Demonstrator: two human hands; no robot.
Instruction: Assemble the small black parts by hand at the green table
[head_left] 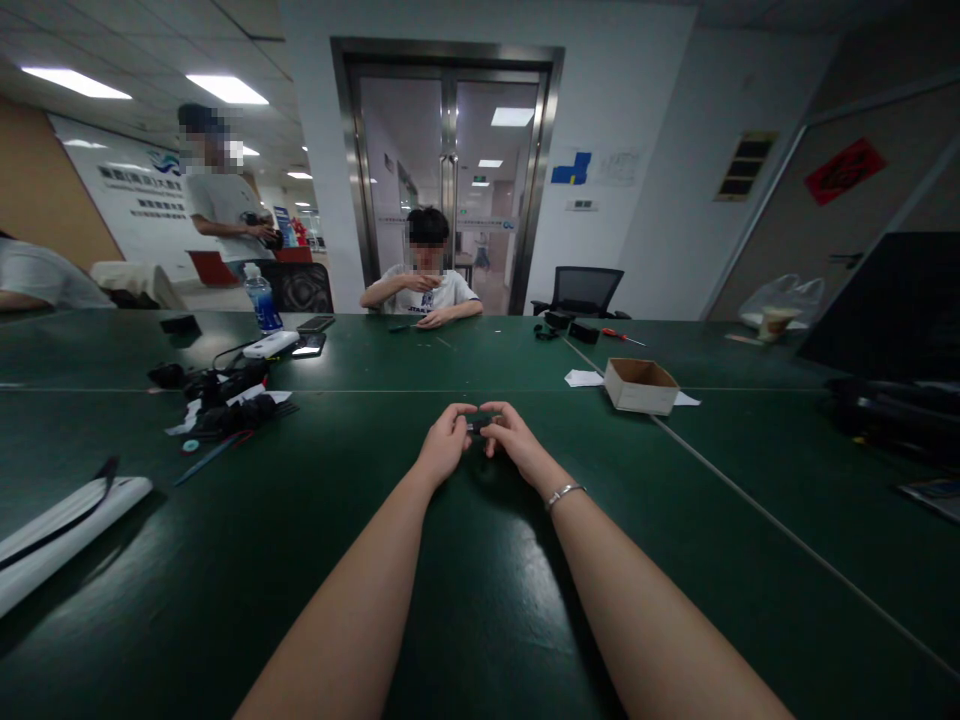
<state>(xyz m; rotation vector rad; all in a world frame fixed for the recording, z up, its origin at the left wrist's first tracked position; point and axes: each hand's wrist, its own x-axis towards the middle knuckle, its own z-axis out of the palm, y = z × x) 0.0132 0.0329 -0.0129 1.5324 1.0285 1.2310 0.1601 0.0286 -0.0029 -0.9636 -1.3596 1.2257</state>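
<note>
Between my two hands is a small black object with a pale, metallic-looking left end (475, 427), too small to name for certain. My left hand (445, 442) has its thumb and fingers curled around the pale end. At the dark end, my right hand (513, 436) pinches with thumb and bent fingers; a silver bracelet circles that wrist. Both forefingers arch toward each other above the object, their tips nearly meeting. The hands are held just over the green table (480, 600), and part of the object is hidden by the fingers.
An open cardboard box (637, 390) stands right of my hands beside white paper (583, 378). Leftward lie black cables and gear (232, 395), phones, a water bottle (262, 300) and a white case (67, 530). A red screwdriver (622, 337) lies farther back. Another person sits opposite.
</note>
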